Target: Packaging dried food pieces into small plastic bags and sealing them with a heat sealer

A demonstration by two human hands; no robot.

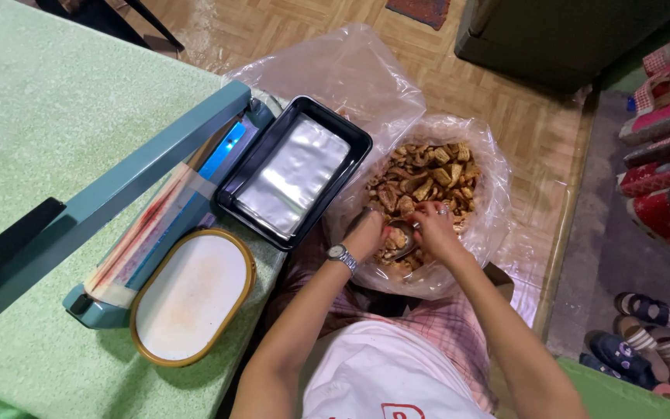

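A large clear plastic bag (490,194) full of brown dried snack pieces (424,174) sits on my lap. My left hand (367,233), with a wristwatch, grips a small bag or scoop at the near edge of the pile; what it is exactly is hard to tell. My right hand (432,225), wearing a ring, is pinched on some snack pieces right beside the left hand. Both hands are inside the mouth of the big bag.
A green table (48,116) lies at left with a blue heat sealer (141,194), arm raised. A black tray (354,143) holds clear pouches (292,174). An oval white lid with gold rim (191,295) lies near. Sandals (637,334) rest on the floor at right.
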